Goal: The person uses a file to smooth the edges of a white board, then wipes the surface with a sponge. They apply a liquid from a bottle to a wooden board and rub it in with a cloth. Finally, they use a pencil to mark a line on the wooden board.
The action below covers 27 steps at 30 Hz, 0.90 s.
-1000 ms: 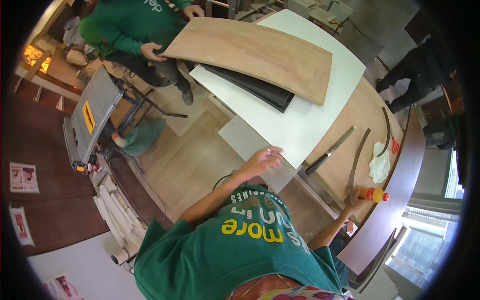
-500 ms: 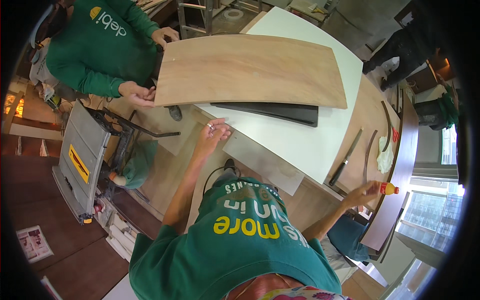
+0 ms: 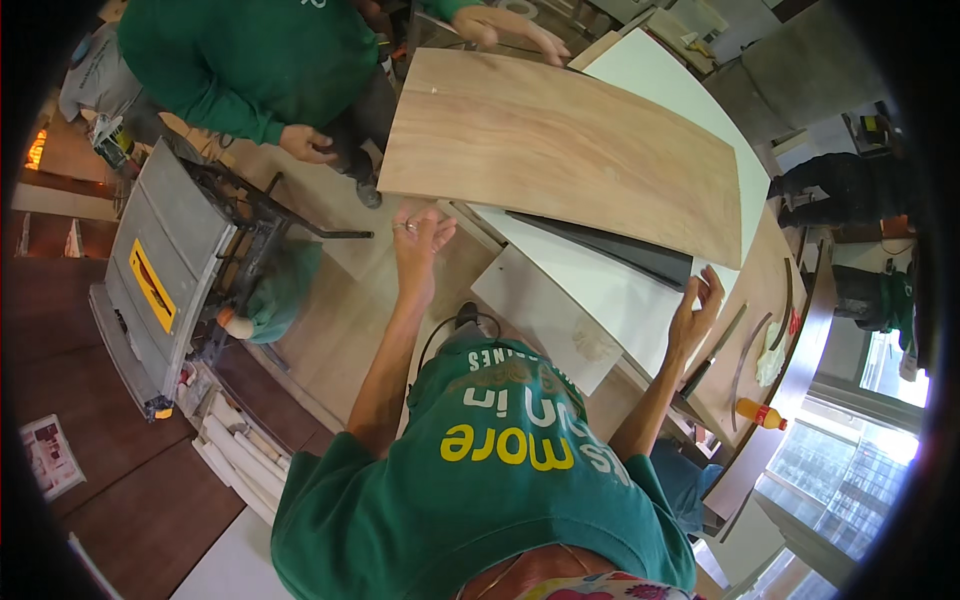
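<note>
A wide light-brown wooden board [image 3: 565,150] lies slantwise over a dark flat piece [image 3: 610,248] and a white-topped panel [image 3: 570,270]. My left hand [image 3: 420,232] is just under the board's near left edge, palm up, fingers apart and loosely bent; whether it touches the edge I cannot tell. Beside the board's near right corner is my right hand [image 3: 697,305], its fingers spread and nothing in them. An orange bottle [image 3: 762,413] with a red label rests at the worktable's right edge, out of my grasp.
A co-worker in a green top [image 3: 250,60] stands at the far left, one hand [image 3: 510,30] by the board's far edge. A folded table saw [image 3: 165,280] leans at left. On the brown worktable lie a handsaw [image 3: 712,352], curved dark strips and a pale cloth [image 3: 770,355].
My right hand has let go of the bottle and moved left to the board's corner. The board has shifted right and turned slightly. The co-worker's near hand has come off it.
</note>
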### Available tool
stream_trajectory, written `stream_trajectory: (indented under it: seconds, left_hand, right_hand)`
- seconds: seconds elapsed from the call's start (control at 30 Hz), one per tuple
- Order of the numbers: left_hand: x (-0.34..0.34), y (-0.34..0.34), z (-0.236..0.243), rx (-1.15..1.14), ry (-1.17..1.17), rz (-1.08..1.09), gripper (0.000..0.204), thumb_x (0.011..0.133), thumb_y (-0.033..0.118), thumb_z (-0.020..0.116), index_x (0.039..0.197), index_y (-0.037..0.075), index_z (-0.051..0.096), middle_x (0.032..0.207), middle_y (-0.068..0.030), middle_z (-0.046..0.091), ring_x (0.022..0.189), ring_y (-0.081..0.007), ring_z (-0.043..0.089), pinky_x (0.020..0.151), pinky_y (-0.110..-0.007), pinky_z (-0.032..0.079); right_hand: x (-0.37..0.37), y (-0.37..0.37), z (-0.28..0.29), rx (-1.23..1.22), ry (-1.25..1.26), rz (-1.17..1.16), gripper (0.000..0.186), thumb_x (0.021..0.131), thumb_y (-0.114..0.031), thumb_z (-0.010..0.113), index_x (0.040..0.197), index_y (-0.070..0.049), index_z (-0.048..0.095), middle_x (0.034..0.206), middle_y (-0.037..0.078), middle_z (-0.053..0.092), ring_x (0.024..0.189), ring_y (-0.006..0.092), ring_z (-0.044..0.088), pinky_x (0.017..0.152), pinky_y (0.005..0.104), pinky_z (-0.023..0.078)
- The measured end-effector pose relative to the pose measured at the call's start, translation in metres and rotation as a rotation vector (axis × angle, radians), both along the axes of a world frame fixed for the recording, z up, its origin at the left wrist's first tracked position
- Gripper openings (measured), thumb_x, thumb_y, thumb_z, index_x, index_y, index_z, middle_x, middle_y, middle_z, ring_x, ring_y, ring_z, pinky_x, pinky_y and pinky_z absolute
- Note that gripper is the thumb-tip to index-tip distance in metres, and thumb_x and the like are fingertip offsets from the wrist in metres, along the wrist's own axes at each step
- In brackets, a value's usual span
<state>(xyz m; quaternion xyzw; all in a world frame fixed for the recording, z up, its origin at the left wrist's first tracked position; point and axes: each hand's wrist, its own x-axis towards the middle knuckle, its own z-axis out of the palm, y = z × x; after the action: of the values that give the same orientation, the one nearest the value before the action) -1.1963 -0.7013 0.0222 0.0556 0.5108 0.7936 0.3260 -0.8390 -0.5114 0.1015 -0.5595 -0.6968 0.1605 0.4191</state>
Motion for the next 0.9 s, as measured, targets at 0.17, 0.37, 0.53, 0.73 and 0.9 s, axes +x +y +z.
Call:
stream_trajectory:
  seconds: [0.17,0.37,0.53,0.73,0.9]
  left_hand:
    - [-0.011,0.004,0.008,0.07,0.022,0.093,0.066,0.099,0.021,0.065,0.149,0.002,0.025,0.126,-0.0191,0.056,0.104,-0.0281,0.068,0.089,-0.036,0.058]
    - [-0.013,0.01,0.005,0.016,0.017,0.088,0.065,0.099,0.019,0.063,0.148,0.001,0.025,0.122,-0.018,0.057,0.101,-0.0287,0.068,0.089,-0.035,0.058]
    - [-0.021,0.014,0.004,0.011,0.058,0.109,0.061,0.099,0.02,0.063,0.146,0.001,0.028,0.121,-0.0168,0.057,0.1,-0.0272,0.068,0.088,-0.035,0.056]
    - [-0.053,-0.013,0.006,-0.118,0.118,0.287,0.053,0.1,0.019,0.063,0.14,0.001,0.036,0.114,-0.0127,0.06,0.096,-0.0229,0.068,0.084,-0.033,0.056]
    - [-0.048,0.009,0.002,-0.058,0.117,0.2,0.049,0.098,0.02,0.064,0.137,0.002,0.039,0.11,-0.0084,0.064,0.09,-0.0182,0.066,0.08,-0.03,0.054]
  right_hand:
    - [-0.018,0.021,-0.013,0.011,-0.066,0.151,0.037,0.095,-0.012,0.067,0.13,-0.003,0.059,0.119,0.015,0.064,0.103,0.0255,0.064,0.09,0.0381,0.051]
    - [-0.03,0.05,-0.005,0.145,-0.49,0.226,0.041,0.094,-0.015,0.067,0.133,-0.005,0.059,0.126,0.017,0.062,0.106,0.03,0.064,0.092,0.0398,0.05]
    - [-0.022,0.044,0.1,-0.01,-0.126,0.34,0.031,0.097,-0.019,0.062,0.126,-0.007,0.067,0.111,0.012,0.07,0.103,0.0262,0.067,0.09,0.0376,0.052]
    - [-0.051,-0.08,0.305,0.827,-0.18,0.945,0.022,0.097,-0.014,0.062,0.114,-0.001,0.068,0.107,0.009,0.069,0.101,0.0225,0.066,0.085,0.0352,0.053]
    - [-0.088,-0.116,0.302,0.856,-0.304,1.241,0.018,0.097,-0.013,0.063,0.109,-0.001,0.068,0.102,0.009,0.068,0.095,0.0208,0.065,0.081,0.0339,0.053]
